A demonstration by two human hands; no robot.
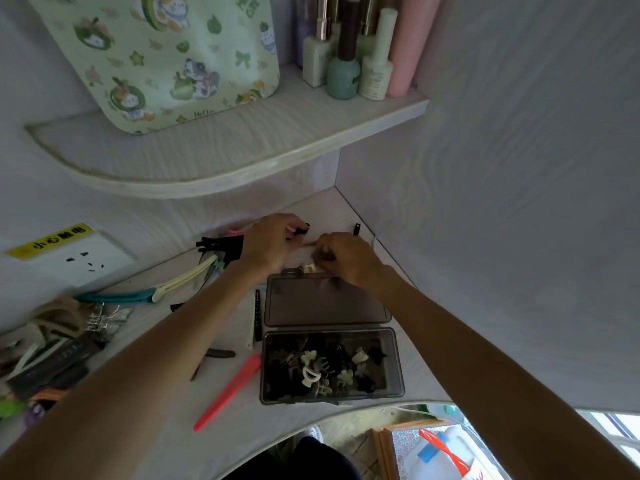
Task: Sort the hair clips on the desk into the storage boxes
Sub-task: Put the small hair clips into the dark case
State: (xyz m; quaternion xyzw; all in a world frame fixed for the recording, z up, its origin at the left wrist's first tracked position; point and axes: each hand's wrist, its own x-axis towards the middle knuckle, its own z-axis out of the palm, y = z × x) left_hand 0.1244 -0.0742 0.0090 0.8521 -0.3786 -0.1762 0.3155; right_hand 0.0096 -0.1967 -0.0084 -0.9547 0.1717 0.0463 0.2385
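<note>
Head view of a corner desk (166,424) under a curved shelf (214,154), which carried a patterned pouch (162,60) and a row of bottles (356,64). On the desk lay a smoky, translucent storage box (331,365), its hinged lid (325,301) folded back flat toward the wall; the tray was already well filled with small claw clips (322,370), dark and cream. To the left of the box lay long clips not yet sorted: a red one (228,393) just beside the tray, a teal and cream pair (152,292) farther off, black ones (221,245) near the wall, and a mixed heap (52,341) at the desk's left edge. Both forearms reached past the box to the far corner. The left hand (268,242) had its fingers curled, pinching a small black clip (300,231) at the fingertips. The right hand (346,256), just beyond the lid's far edge, was curled over something small and dark, apparently another clip (323,254), though its grasp could not be made out for certain. A cream clip (309,268) sat at the lid's edge, and one black piece (356,229) stood near the wall. The step in hand was judged to be gathering the last small clips from the corner. The next move would call for carrying them back over the lid and dropping them into the tray.
</note>
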